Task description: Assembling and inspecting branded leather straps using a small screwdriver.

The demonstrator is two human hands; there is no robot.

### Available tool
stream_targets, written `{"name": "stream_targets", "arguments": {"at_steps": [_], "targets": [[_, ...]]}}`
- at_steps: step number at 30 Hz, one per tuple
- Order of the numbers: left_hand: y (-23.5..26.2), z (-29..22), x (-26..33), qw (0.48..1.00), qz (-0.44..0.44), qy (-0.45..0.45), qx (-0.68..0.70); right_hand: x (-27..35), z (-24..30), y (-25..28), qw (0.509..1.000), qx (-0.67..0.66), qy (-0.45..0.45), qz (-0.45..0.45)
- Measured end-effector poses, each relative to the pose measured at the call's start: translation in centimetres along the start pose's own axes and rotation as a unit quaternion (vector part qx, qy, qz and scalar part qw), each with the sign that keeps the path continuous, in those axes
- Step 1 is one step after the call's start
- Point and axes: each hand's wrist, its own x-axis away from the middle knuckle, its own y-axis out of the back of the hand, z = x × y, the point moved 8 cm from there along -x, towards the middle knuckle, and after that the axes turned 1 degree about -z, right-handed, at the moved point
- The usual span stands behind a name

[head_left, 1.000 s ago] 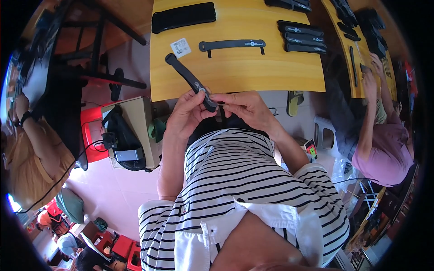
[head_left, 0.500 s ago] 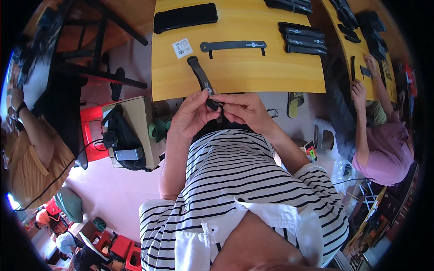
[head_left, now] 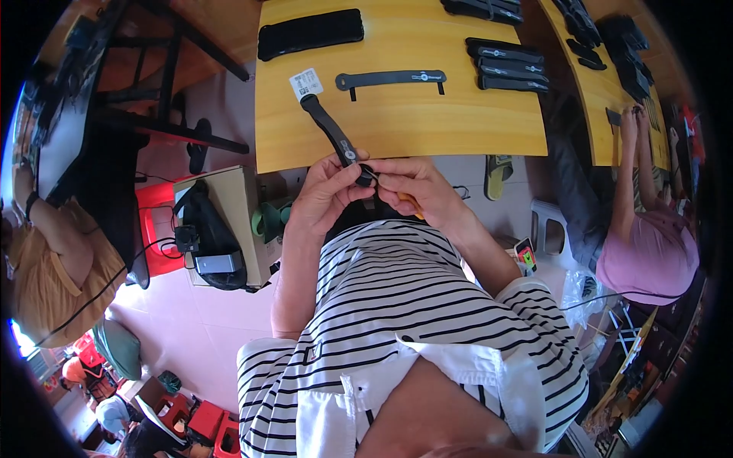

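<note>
I find the dark grey strap (head_left: 329,126) at the centre of the frame, slanting up and left from the hands across the near edge of the wooden table (head_left: 466,126). The left hand (head_left: 324,195) is pinched closed, thumb against fingers, on the strap's lower end. The right hand (head_left: 420,187) is bent nearly closed, fingertips at that same end; an orange-handled item (head_left: 411,204) shows under its fingers. I cannot tell its type, as the fingers cover most of it.

In my judgement the step in hand is fine work on the strap's lower end. The next move calls for a firm left pinch and small, controlled right-hand motion, clear of the left fingertips.

Around the work I note a white label (head_left: 306,81) by the strap's upper end; I cannot confirm contact. A second strap (head_left: 389,79) lies flat above the hands, two short black pieces (head_left: 440,88) at its lower edge. Stacked straps (head_left: 510,67) sit at upper right, a black pouch (head_left: 311,35) at upper left. Nothing blocks either hand; the fingers themselves obscure the working point. A co-worker (head_left: 645,256) occupies the right side, well apart.
</note>
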Motion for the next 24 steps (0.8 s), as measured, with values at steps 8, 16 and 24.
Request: {"name": "stream_targets", "arguments": {"at_steps": [8, 16, 24], "targets": [[0.7, -0.8, -0.2, 0.995, -0.04, -0.033, -0.088, -0.2, -1.6, -0.5, 0.994, -0.105, -0.023, 0.013], [-0.1, -0.7, -0.3, 0.992, -0.024, 0.018, -0.126, 0.7, 2.0, 0.3, 0.943, 0.274, 0.179, -0.057], [0.1, -1.1, 0.4, 0.986, -0.031, 0.033, -0.157, 2.6, 3.5, 4.1, 0.904, 0.386, 0.118, -0.143]]}}
